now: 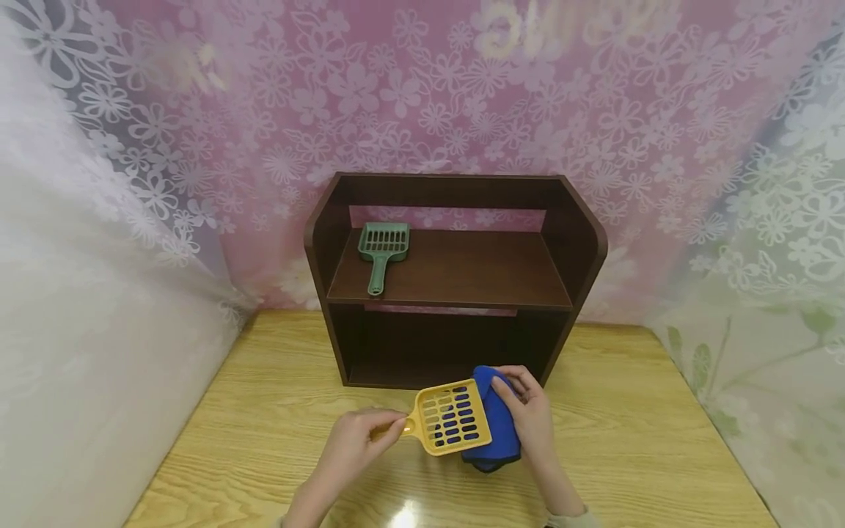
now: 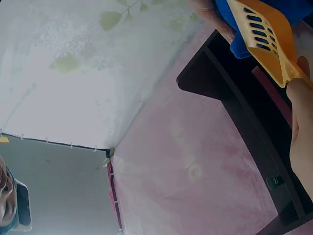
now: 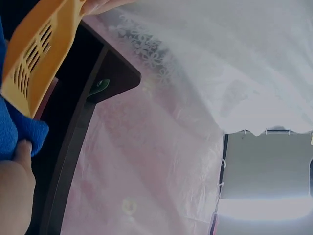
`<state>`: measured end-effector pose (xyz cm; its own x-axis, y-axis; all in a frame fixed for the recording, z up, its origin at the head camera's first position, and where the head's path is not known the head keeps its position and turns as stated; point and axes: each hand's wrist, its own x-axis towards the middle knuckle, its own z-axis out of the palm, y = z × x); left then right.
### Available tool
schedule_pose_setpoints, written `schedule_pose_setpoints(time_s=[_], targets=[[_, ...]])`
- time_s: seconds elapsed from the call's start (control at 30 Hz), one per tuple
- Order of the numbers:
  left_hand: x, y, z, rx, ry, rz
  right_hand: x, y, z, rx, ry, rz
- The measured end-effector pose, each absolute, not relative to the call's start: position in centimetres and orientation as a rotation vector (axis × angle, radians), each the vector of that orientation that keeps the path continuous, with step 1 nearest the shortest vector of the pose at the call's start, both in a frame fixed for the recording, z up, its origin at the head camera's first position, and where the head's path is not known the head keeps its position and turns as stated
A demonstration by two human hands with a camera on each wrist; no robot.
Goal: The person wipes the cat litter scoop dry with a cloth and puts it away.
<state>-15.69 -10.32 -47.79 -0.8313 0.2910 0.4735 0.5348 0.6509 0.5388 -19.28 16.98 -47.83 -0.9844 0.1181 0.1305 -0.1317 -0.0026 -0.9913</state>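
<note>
In the head view my left hand (image 1: 359, 438) pinches the handle of a yellow slotted litter scoop (image 1: 455, 416), thumb on top. The scoop is held above the table, its head pointing right. My right hand (image 1: 530, 414) grips a folded blue cloth (image 1: 502, 425), which lies against the scoop's front edge and partly behind its slots. In the left wrist view the scoop (image 2: 271, 36) shows side-on, with the cloth (image 2: 239, 46) beyond it. The right wrist view shows the cloth (image 3: 14, 129) touching the scoop's edge (image 3: 41, 63); most of the right hand's fingers are hidden there.
A dark brown two-level shelf (image 1: 455, 268) stands at the back of the wooden table (image 1: 264, 440). On its upper board, at the left, lies a green litter scoop (image 1: 383, 246). Floral curtains (image 1: 422, 95) surround the table at the back and sides.
</note>
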Motion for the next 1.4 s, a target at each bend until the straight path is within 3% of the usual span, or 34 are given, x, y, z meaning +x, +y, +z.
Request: schedule_pose_setpoints(time_s=[0.4, 0.63, 0.93, 1.4], targets=[[-15.7, -10.3, -47.0, -0.810, -2.497, -0.703, -20.5, 18.5, -47.2, 0.348, -2.464, 1.775], [-15.8, -9.4, -46.9, -0.851, -2.429, -0.557, -19.5, 17.2, -43.8, 0.667, -2.602, 1.543], [-15.7, -8.3, -47.1, -0.907, -2.433, -0.514, -21.1, 16.5, -45.2, 0.882, -2.673, 1.305], [-15.8, -10.0, -47.7, -0.832, -2.372, -0.550, -21.1, 19.4, -46.5, 0.780, -2.612, 1.198]])
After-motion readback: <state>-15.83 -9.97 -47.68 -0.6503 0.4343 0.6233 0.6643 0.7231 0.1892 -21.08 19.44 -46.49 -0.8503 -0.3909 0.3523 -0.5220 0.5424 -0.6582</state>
